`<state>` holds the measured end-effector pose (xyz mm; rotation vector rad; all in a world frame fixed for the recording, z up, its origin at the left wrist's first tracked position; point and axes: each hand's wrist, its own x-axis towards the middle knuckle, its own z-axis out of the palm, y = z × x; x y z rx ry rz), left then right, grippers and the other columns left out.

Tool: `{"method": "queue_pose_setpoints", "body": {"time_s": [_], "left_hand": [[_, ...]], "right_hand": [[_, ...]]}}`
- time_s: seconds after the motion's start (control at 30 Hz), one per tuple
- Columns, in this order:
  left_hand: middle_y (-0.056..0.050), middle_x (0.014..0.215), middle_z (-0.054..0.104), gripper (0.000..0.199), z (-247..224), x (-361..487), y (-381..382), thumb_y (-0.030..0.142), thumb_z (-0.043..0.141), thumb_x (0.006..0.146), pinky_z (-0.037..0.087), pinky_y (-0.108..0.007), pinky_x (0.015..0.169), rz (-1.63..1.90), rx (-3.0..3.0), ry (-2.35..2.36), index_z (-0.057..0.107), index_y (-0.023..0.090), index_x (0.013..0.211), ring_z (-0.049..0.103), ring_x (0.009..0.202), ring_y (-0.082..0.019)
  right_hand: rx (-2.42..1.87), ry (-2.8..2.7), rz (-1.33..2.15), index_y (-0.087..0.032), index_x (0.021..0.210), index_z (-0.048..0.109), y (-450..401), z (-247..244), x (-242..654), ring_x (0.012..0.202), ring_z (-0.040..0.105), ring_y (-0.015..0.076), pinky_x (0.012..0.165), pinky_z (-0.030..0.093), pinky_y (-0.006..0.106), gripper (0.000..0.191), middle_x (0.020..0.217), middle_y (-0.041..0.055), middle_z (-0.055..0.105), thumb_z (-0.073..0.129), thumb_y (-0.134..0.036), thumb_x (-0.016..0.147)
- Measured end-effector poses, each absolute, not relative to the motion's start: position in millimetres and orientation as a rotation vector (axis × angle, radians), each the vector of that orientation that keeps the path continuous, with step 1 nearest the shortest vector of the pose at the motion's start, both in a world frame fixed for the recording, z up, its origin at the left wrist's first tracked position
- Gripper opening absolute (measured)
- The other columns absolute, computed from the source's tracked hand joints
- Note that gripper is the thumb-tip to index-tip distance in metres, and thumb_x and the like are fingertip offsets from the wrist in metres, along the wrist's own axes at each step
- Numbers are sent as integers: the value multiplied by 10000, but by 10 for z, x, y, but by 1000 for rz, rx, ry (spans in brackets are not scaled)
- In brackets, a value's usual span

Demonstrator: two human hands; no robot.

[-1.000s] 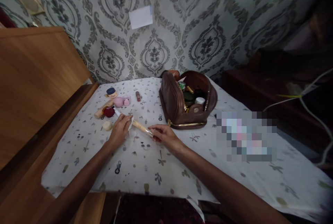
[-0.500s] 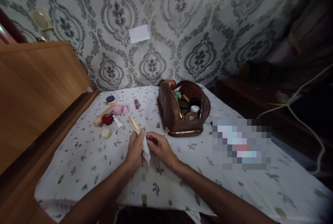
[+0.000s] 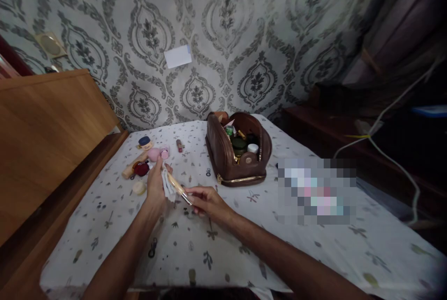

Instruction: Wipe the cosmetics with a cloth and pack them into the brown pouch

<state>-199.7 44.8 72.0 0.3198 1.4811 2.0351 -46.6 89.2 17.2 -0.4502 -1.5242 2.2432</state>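
Note:
My left hand [image 3: 158,183] is closed around a crumpled white wipe [image 3: 170,191] left of centre, above the patterned sheet. Pinched in the fingers of my right hand [image 3: 208,202] is a slim makeup brush [image 3: 177,186] with a pale gold handle and a shiny silvery section. Its handle slants up to the left and meets the wipe; the end by my right fingers is partly hidden. Just beyond my left hand lie a pink rounded item [image 3: 154,154], a dark red item [image 3: 141,168] and a small cream-coloured round piece [image 3: 138,188].
A brown cosmetic bag [image 3: 223,158] stands unzipped behind my right hand, with jars and tubes inside. A blue-lidded jar [image 3: 145,143] and a small lipstick-like tube [image 3: 179,145] lie farther back. Wooden furniture [image 3: 56,123] borders the left; a pixelated object lies at right.
My left hand with the wipe has moved left, away from my right hand. The brush now points from my right fingers toward the wipe, with more of its length showing. The view has shifted slightly.

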Motion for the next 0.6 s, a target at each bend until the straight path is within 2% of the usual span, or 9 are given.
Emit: {"method": "queue_pose_setpoints", "body": {"time_s": [0.07, 0.13, 0.23, 0.33, 0.4, 0.47, 0.53, 0.6], "left_hand": [[92, 442, 436, 565, 743, -2052, 452, 651, 764, 560, 263, -181, 345, 2038, 288, 1372, 432, 193, 558, 353, 330, -34], [89, 433, 427, 587, 760, -2052, 449, 705, 717, 575, 255, -184, 333, 1986, 283, 1318, 423, 198, 547, 346, 319, -36], [84, 420, 403, 649, 767, -1916, 432, 842, 553, 601, 252, -199, 318, 1910, 295, 1380, 450, 202, 554, 333, 301, -51], [69, 445, 448, 667, 710, -1641, 390, 858, 476, 644, 284, -211, 328, 1866, 417, 1604, 532, 194, 620, 384, 325, -77], [27, 572, 580, 586, 626, -1456, 347, 767, 555, 692, 395, -214, 415, 1831, 636, 1698, 594, 183, 716, 530, 457, -112], [-9, 743, 665, 475, 527, -1326, 301, 644, 656, 705, 499, -235, 594, 1768, 835, 1713, 630, 190, 842, 641, 673, -160], [-32, 890, 696, 430, 449, -1266, 265, 551, 712, 697, 523, -262, 723, 1724, 872, 1779, 639, 218, 958, 667, 855, -199], [-39, 956, 700, 403, 419, -1252, 251, 511, 716, 703, 521, -283, 797, 1713, 922, 1842, 640, 234, 986, 657, 948, -223]], "right_hand": [[-476, -1352, 2409, -175, 1013, 714, 899, 170, -472, 486, 449, 50, 439, 266, 177, 558, 628, -40, 576, 840, -488, 569], [-481, -1250, 2489, -170, 986, 715, 892, 169, -482, 475, 447, 40, 434, 254, 172, 551, 623, -39, 593, 871, -438, 531], [-471, -1227, 2445, -158, 947, 713, 859, 153, -518, 465, 476, 50, 433, 283, 178, 510, 576, -44, 594, 876, -403, 530], [-455, -1214, 2331, -138, 818, 690, 848, 120, -564, 452, 515, 72, 449, 354, 198, 469, 540, -43, 597, 876, -425, 496], [-473, -1205, 2260, -139, 715, 649, 874, 102, -576, 436, 527, 81, 467, 402, 219, 447, 544, -39, 606, 870, -443, 472], [-507, -1226, 2197, -154, 657, 612, 915, 103, -561, 419, 531, 96, 470, 431, 240, 429, 538, -45, 599, 851, -461, 475], [-570, -1313, 2101, -170, 612, 591, 946, 133, -520, 405, 519, 110, 448, 421, 245, 369, 500, -53, 568, 794, -472, 551], [-665, -1520, 1867, -176, 573, 602, 957, 202, -463, 440, 525, 119, 451, 389, 231, 279, 486, -40, 569, 698, -416, 678]]}}
